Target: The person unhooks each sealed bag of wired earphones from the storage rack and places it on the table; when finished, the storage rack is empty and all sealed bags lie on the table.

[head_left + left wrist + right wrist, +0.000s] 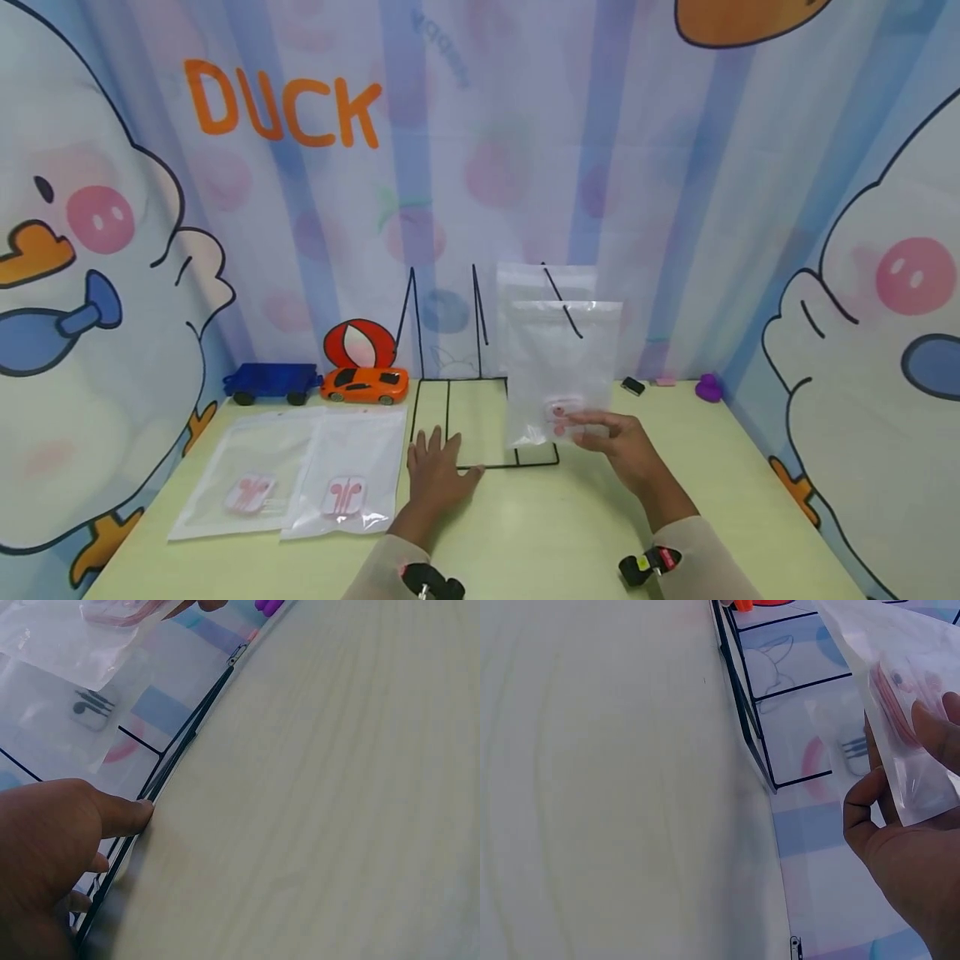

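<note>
Can read "DUCK" in big orange letters [271,108] on the curtain [517,108]; can't make out faint blue lettering [440,48] there.

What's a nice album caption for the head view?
Left hand touching the black rack, right hand holding the front white bag.

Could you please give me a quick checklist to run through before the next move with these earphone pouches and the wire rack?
1. Left hand steadying the wire rack: ok, resting on its base.
2. Right hand holding the front pouch: ok, near its lower end.
3. Rear pouch hanging behind it: ok.
4. Front pouch's hole fully seated on the hook: cannot tell, too small.
5. Right hand free for another pouch: not ok.
6. Both tabletop pouches lying flat: ok, left of the rack.
</note>
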A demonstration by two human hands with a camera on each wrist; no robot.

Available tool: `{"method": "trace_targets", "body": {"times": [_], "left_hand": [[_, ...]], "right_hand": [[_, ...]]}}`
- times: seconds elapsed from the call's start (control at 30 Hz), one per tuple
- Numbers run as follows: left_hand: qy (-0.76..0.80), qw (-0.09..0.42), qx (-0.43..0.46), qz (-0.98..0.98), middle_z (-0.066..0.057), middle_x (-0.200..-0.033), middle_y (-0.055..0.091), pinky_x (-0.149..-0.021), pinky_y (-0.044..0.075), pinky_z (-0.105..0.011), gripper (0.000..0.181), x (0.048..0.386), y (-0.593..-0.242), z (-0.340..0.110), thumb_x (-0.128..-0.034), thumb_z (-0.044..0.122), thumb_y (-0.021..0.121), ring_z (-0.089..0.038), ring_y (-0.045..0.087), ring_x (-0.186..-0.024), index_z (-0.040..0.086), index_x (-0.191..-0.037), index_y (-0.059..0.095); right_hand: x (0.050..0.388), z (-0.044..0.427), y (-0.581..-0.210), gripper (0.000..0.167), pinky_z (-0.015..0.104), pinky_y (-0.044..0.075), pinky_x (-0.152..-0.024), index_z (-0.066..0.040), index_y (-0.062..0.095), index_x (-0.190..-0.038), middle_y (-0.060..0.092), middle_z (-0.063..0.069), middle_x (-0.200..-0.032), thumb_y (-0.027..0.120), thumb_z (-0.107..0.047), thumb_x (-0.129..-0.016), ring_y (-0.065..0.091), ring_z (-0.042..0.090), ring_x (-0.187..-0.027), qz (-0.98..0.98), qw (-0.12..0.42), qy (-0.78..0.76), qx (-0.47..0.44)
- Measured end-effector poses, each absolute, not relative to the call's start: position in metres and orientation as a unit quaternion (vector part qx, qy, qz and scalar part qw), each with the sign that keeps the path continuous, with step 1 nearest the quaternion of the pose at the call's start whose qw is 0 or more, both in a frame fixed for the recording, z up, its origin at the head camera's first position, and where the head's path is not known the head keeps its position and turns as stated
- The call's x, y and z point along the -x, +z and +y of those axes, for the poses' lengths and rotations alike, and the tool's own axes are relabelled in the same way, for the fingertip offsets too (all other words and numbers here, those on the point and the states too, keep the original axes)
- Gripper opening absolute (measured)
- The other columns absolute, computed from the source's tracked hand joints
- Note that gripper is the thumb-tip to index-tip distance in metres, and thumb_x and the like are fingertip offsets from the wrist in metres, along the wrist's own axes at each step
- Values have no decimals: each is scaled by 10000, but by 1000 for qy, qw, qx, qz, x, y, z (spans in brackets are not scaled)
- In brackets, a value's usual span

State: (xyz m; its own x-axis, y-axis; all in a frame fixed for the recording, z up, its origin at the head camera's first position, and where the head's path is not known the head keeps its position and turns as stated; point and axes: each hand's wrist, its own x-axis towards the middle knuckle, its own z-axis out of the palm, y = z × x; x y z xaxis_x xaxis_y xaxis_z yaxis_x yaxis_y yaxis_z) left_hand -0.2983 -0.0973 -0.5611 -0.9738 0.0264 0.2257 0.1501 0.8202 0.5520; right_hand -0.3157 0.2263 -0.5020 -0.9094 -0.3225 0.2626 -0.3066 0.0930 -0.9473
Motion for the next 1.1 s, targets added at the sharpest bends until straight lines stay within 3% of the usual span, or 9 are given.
{"method": "trace_targets", "body": {"times": [0.13,0.3,0.37,0.53,0.63,0.87,1.1], "left_hand": [[-292,105,42,-950,-340,-1656,445,-1299,197,-761,695,298,-561,-99,-936,402,800,-613,282,-1593,11,-1484,625],[-291,103,42,-950,-340,-1649,453,-1292,206,-768,689,297,-559,-97,-930,388,807,-611,292,-1588,5,-1474,626],[-292,100,40,-951,-338,-1654,450,-1296,203,-766,688,296,-559,-96,-934,385,802,-609,289,-1591,5,-1479,623],[-294,97,37,-950,-329,-1666,441,-1304,193,-760,684,296,-560,-95,-945,388,793,-601,279,-1599,13,-1489,618],[-293,101,40,-950,-331,-1659,446,-1299,200,-762,679,297,-561,-96,-942,388,796,-605,287,-1592,14,-1481,623],[-292,102,44,-950,-329,-1662,445,-1299,202,-762,683,300,-563,-97,-947,399,792,-604,286,-1594,20,-1489,621],[-291,99,46,-950,-337,-1661,441,-1298,197,-764,693,299,-560,-97,-947,404,788,-611,279,-1595,15,-1494,616]], "right_hand": [[310,228,-502,365,223,489,-1134,16,742,-1341,766,26,-1408,768,-107,-998,684,65,-1347,742,10,-633,219],[301,232,-501,348,517,366,-1273,11,761,-1305,780,-5,-1381,787,-107,-978,669,35,-1342,752,7,-626,208],[297,234,-500,354,558,347,-1274,16,759,-1303,783,-10,-1373,792,-102,-971,671,37,-1338,754,8,-624,203],[289,239,-500,344,333,468,-1153,12,770,-1276,797,-24,-1337,807,-96,-951,691,38,-1290,760,10,-623,183],[284,241,-502,315,211,442,-1101,11,790,-1227,814,-68,-1278,827,-68,-925,673,-4,-1269,759,7,-630,165],[274,244,-501,242,168,518,-1017,-84,848,-1153,828,-44,-1250,824,-30,-918,701,-4,-1202,757,-10,-633,164],[264,246,-498,236,116,423,-1060,-77,852,-1138,827,-58,-1243,832,-21,-910,658,-24,-1234,758,-7,-635,148]]}}
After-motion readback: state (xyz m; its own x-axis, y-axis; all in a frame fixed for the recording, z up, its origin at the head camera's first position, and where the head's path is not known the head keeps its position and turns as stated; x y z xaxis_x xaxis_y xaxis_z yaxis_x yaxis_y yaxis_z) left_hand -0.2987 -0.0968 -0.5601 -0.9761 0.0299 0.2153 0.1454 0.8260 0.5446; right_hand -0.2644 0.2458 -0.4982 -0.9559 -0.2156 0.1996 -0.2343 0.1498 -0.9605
